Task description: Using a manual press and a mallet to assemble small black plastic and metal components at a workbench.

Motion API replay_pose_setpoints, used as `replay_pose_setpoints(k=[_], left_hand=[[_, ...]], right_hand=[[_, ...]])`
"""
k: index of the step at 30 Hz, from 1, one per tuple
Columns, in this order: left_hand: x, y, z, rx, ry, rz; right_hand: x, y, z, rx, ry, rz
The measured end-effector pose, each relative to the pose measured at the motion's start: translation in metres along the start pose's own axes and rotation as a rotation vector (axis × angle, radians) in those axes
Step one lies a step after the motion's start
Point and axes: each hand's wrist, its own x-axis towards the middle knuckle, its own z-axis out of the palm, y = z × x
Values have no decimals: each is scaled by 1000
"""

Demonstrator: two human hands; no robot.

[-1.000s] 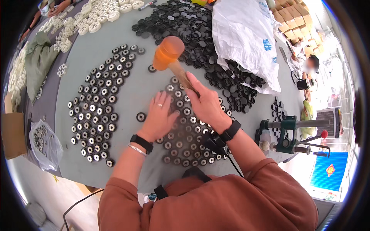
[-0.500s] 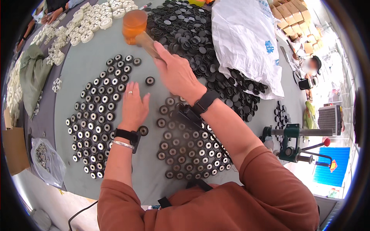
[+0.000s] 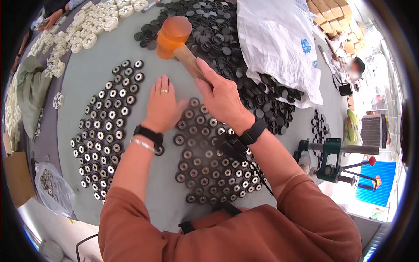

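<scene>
- Orange and translucent, the head of a mallet [image 3: 173, 36] is raised above the grey surface [image 3: 100, 78], its wooden handle running down and to the right into the right hand [image 3: 222, 98].
- The right hand is closed around the handle, fingers wrapped, a black band on its wrist.
- The left hand [image 3: 162, 107] lies flat and spread, palm down, fingers wide and holding nothing; a ring shows on one finger, and a black watch and a thin bracelet sit at the wrist.
- Its fingertips point up the surface, in the bare gap between two groups of parts.
- To the left of that hand lies a tidy patch of small round black-and-silver discs [image 3: 102, 126] set in slanting rows.
- Under and below the right forearm lies a second patch of the same discs [image 3: 205, 168], packed close; the left hand's thumb side is just beside its upper edge.
- One single disc [image 3: 159, 150] sits by the left wrist, partly hidden by it.
- Beyond the mallet spreads a loose heap of flat black round parts [image 3: 227, 43], reaching to the right under a white plastic bag [image 3: 275, 39].
- White ring-shaped parts [image 3: 87, 32] are piled along the far left edge, near a green cloth [image 3: 30, 96].
- A clear bag of small parts [image 3: 50, 187] lies at the lower left.
- A green hand press [image 3: 334, 159] with a red-knobbed lever stands at the right edge.
</scene>
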Motion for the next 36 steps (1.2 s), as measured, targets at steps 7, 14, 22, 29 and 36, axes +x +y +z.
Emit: replay_pose_setpoints(k=[7,14,22,29,36], left_hand=[[-89,13,-38,-120,-24,-156],[-142,23,-26,-183,-73,-236],[-108,28,-5,-176,93,-275],[-46,25,12,-174,186,-252],[-42,58,13,-226,-3,-90]], right_hand=[[-27,-24,-19,26,-29,-68],[-34,-2,4,-321,-403,63],[-40,-14,-2,-225,-250,15],[3,17,1,-191,-357,-1],[-44,31,-37,-198,-311,22]])
